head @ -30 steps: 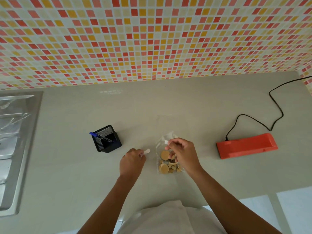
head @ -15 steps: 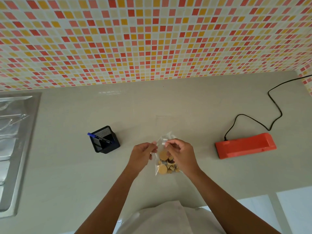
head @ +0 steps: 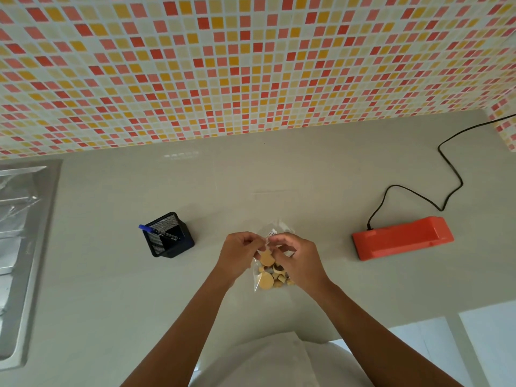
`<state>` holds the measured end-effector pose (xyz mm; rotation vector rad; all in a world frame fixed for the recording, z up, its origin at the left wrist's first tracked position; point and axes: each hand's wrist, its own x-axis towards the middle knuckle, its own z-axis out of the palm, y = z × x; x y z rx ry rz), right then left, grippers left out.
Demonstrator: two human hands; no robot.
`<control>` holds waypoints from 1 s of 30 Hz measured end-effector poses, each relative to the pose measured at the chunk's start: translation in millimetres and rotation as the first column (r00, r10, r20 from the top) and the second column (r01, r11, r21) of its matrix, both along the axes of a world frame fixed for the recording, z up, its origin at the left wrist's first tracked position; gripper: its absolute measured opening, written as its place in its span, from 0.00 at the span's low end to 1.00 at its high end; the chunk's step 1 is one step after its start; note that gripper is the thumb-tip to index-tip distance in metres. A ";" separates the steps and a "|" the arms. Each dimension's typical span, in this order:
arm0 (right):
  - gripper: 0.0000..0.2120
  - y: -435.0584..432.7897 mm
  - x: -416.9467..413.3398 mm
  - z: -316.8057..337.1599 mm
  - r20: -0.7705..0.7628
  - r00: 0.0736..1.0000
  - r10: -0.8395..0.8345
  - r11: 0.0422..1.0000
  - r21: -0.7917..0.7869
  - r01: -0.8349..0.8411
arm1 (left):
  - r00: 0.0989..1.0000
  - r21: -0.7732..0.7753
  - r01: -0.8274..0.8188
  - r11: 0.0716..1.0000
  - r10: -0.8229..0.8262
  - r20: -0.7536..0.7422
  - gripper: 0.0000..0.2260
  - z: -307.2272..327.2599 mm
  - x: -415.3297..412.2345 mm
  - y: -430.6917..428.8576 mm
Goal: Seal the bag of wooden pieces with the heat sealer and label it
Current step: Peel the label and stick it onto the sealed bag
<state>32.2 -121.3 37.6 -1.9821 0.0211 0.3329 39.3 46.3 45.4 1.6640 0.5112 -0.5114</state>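
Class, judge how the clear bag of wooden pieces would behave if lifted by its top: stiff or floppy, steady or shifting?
Probably floppy: the thin clear bag wrinkles around its label. The loose wooden pieces would likely slide down and make it sag. Seemingly light, since the pieces are small.

This is a kitchen. Beyond the left hand (head: pixel 240 254) and right hand (head: pixel 298 261), a backsplash wall (head: pixel 251 65) of small square mosaic tiles in red, orange, yellow and cream rises from the far edge of a smooth, pale grey counter (head: pixel 111 289). Well off to the left of the left hand, a stainless steel sink (head: pixel 19 219) with a ribbed draining board is set into that counter, its metal gleaming.
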 end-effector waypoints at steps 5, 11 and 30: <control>0.10 -3.7 4.6 -4.4 -0.079 0.986 -0.149 0.988 0.028 0.151 | 0.962 0.249 0.222 0.943 -0.254 0.105 0.05 -15.2 6.4 4.7; 0.03 -13.3 12.4 -14.8 -0.269 0.960 -0.071 0.997 0.023 0.080 | 0.915 0.293 0.323 0.900 -0.376 0.146 0.05 -27.1 11.1 1.6; 0.03 -2.2 51.4 -49.3 -0.411 0.895 -0.174 0.985 -0.063 0.162 | 0.978 0.373 0.206 0.905 -0.185 -0.091 0.06 -54.0 40.2 -17.4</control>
